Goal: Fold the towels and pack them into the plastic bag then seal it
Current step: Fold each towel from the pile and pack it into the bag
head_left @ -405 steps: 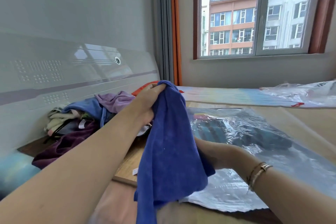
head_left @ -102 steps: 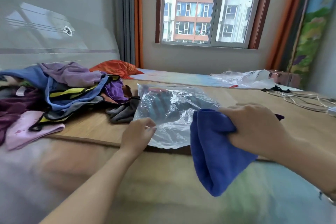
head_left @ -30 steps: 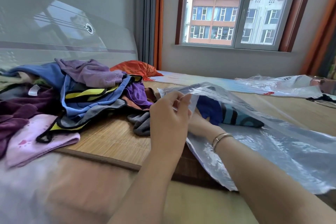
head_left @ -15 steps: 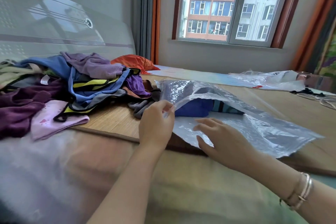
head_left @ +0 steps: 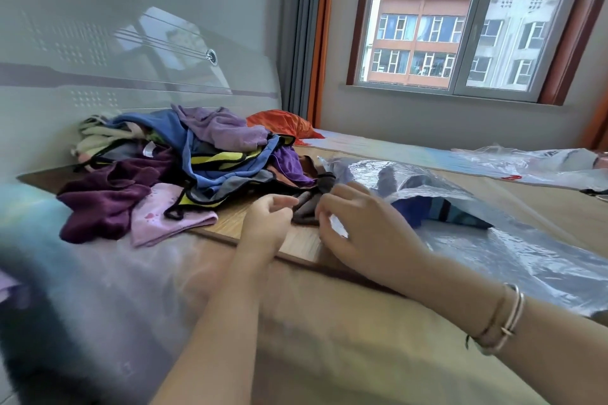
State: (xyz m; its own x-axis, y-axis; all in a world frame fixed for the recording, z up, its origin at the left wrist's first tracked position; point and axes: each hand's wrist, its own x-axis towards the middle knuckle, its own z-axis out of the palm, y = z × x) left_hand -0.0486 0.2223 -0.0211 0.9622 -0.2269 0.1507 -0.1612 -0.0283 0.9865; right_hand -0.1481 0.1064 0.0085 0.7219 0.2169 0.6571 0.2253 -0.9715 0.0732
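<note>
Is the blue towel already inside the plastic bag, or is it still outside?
Inside. The blue towel lies under the clear film of the bag, beside a striped towel.

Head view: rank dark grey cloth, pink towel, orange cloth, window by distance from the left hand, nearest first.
1. Dark grey cloth: just right of the left hand, at its fingertips.
2. Pink towel: to its left, at the near edge of the pile.
3. Orange cloth: behind the pile, near the curtain.
4. Window: in the far wall.
</note>
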